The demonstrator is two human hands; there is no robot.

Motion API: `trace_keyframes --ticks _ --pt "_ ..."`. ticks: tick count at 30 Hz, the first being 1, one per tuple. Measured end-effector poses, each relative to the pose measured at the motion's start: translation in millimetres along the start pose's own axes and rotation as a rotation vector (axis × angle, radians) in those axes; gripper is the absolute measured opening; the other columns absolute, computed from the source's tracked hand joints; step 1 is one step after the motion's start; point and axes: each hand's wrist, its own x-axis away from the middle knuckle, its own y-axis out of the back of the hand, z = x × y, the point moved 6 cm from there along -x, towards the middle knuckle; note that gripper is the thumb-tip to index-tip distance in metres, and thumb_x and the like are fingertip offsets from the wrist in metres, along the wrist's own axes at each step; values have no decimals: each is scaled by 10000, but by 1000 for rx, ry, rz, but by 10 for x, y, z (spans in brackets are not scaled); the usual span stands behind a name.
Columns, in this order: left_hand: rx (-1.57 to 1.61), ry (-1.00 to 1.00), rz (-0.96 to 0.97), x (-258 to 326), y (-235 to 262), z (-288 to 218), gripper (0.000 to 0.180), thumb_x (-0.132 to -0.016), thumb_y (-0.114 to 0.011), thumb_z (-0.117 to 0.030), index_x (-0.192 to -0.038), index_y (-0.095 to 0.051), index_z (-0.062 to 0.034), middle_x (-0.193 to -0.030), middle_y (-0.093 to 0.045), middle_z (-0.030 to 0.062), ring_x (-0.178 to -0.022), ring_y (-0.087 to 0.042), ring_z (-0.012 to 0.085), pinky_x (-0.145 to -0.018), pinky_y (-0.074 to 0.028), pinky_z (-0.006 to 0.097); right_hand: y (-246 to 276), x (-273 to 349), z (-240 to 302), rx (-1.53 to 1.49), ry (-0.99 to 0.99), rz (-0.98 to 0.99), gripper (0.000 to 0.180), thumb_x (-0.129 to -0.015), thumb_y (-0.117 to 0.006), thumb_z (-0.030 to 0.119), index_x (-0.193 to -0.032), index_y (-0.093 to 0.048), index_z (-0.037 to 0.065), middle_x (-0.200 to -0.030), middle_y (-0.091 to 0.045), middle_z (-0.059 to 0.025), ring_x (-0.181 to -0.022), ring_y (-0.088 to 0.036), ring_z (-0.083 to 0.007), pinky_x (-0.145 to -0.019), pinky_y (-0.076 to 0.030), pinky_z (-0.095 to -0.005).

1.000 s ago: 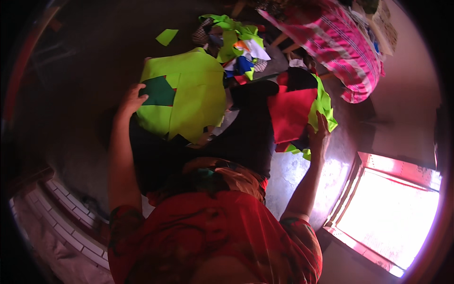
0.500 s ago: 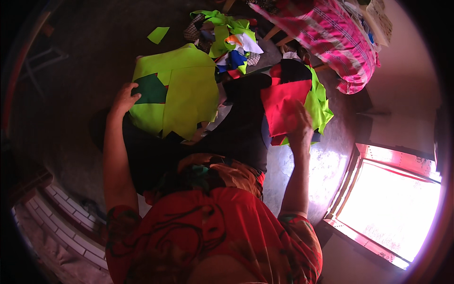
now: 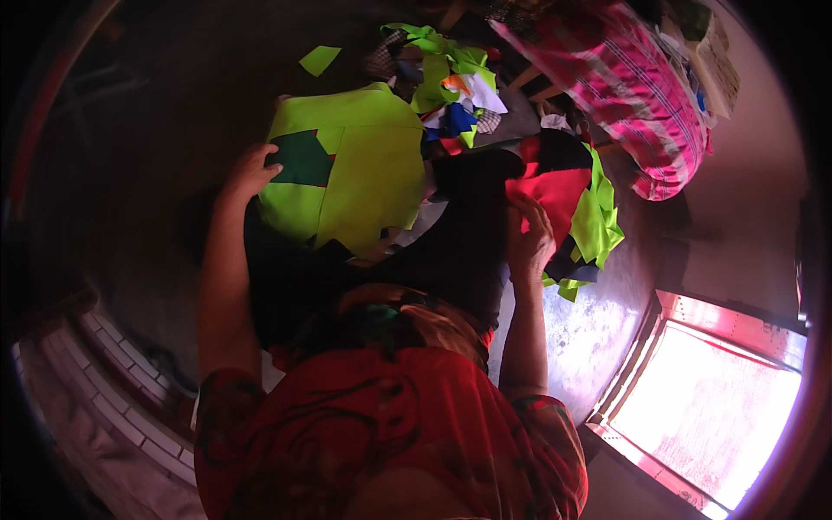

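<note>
A pile of lime-yellow cloth pieces (image 3: pixel 373 182) lies over my left leg, with a dark green cloth patch (image 3: pixel 301 159) on it. My left hand (image 3: pixel 254 173) rests at the pile's left edge, its visible fingers apart on the green patch. On my right side, my right hand (image 3: pixel 530 238) is closed on the near left part of a red cloth piece (image 3: pixel 559 198), which bends up beneath the fingers. Under and beside the red piece lie a black cloth piece (image 3: pixel 563 152) and crumpled lime-green cloth (image 3: pixel 600 217).
A heap of mixed cloth scraps (image 3: pixel 455 82) lies on the floor ahead, and a single lime scrap (image 3: pixel 320 60) sits left of it. At far right a pink checked cloth (image 3: pixel 633 95) drapes over wooden-legged furniture. A bright window (image 3: pixel 706 407) is at lower right.
My right hand has shifted inward, and the red cloth, flat before, is now bent up at its near left side. The left hand stays at the patch. The whole view has shifted slightly.
</note>
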Motion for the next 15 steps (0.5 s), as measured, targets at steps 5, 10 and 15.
trace_keyframes --ticks 5,10,15 --pt "17 23 13 9 62 -180 413 -809 -677 -225 -1168 -575 -47 -1214 -555 150 -1153 -525 296 -977 -418 368 312 -9 -126 -45 -125 -198 125 -859 -638 121 -945 -687 45 -900 -692 -108 -803 -672 -230 -723 -521 -324" --pt "348 74 -3 24 78 -86 365 -850 -660 -204 -1164 -582 -33 -1149 -603 116 -1053 -589 219 -877 -475 333 619 -270 224 -292 -201 -212 187 -921 -568 189 -978 -619 18 -856 -653 -57 -749 -583 -125 -687 -475 -277" --pt "708 74 81 60 230 -397 410 -865 -661 -231 -1217 -563 -44 -1162 -613 71 -1022 -596 161 -820 -484 299 177 -429 680 -965 -216 165 155 -946 -534 197 -981 -589 57 -920 -576 27 -825 -492 -79 -763 -383 -211"
